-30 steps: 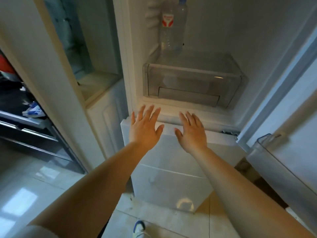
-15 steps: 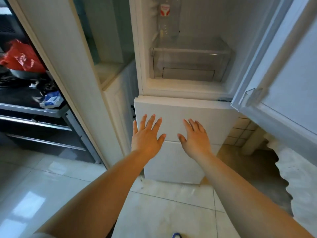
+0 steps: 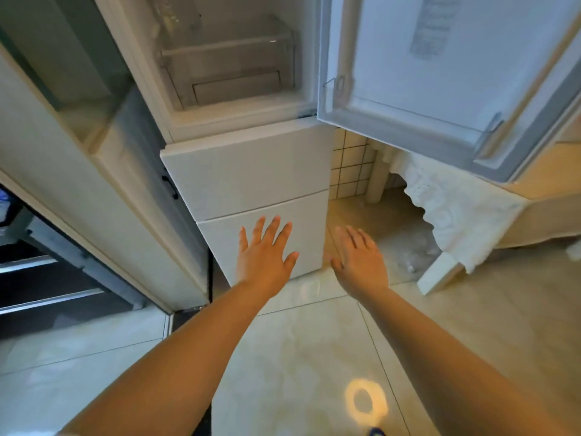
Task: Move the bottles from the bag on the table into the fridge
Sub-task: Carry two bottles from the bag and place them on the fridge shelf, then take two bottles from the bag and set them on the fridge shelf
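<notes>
Lighting: mixed. Warm yellow-orange daylight falls from the right across the floor tiles (image 3: 314, 357) and both forearms; cooler, bluish-grey tone over the cabinet side (image 3: 94, 199) at left.
Glare: bright ring-shaped reflection (image 3: 364, 401) on the glossy tiles at bottom centre; a softer sheen just below the lower fridge drawer (image 3: 264, 243).
Shadow: dark recess at far left; the fridge interior (image 3: 226, 61) is dim and hazy.
Sharpness: soft overall, with motion smear on the right hand (image 3: 361, 262) and the lace cloth (image 3: 446, 212).
Distortion: wide-angle, with straight edges bowing and leaning toward the frame borders.
</notes>
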